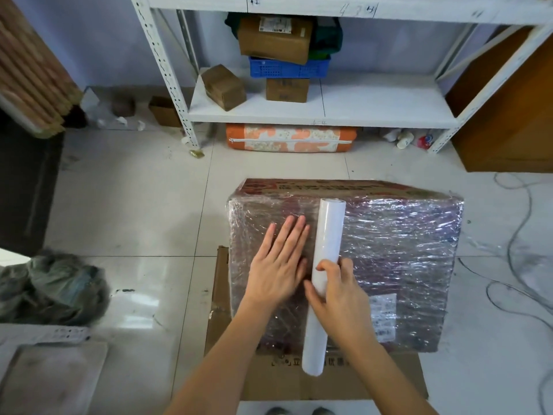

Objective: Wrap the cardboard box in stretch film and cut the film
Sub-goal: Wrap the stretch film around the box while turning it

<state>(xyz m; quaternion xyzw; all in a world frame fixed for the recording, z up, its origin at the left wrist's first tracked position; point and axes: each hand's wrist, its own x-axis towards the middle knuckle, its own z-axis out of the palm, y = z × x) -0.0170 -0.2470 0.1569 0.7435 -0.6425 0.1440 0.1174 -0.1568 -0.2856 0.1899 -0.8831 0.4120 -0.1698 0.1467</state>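
Note:
A large cardboard box (pixel 398 259) covered in shiny stretch film sits on the tiled floor in front of me. A white roll of stretch film (pixel 324 250) lies lengthwise across the box top, its near end past the front edge. My right hand (pixel 338 292) grips the roll around its middle. My left hand (pixel 278 265) lies flat, fingers spread, on the film-covered top just left of the roll.
A flattened cardboard sheet (pixel 299 381) lies under the box's near side. White metal shelving (pixel 323 115) with small boxes and a blue crate stands behind. Loose cables (pixel 514 250) trail on the right, a grey bag (pixel 51 289) sits on the left.

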